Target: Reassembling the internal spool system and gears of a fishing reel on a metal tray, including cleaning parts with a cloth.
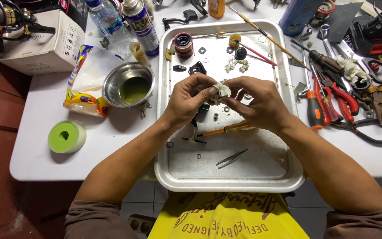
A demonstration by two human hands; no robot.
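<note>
both hands meet above the middle of the shallow rectangular aluminium tray point(180, 177); the left hand point(186, 99) has its fingers curled, thumb and fingertips pinching a crumpled off-white scrap of cloth point(220, 91); the right hand point(257, 102) closes on the same cloth from the other side, fingers bent and pressed to it; whatever the cloth wraps is hidden; the cloth sits between the two thumbs, lifted off the tray; under the wrists lies a thin orange-handled screwdriver point(226, 129), and nearer the body steel tweezers point(231, 158); a round steel bowl of greenish liquid point(129, 84) stands just left of the tray; red-handled pliers point(339, 99) lie to the right.
</note>
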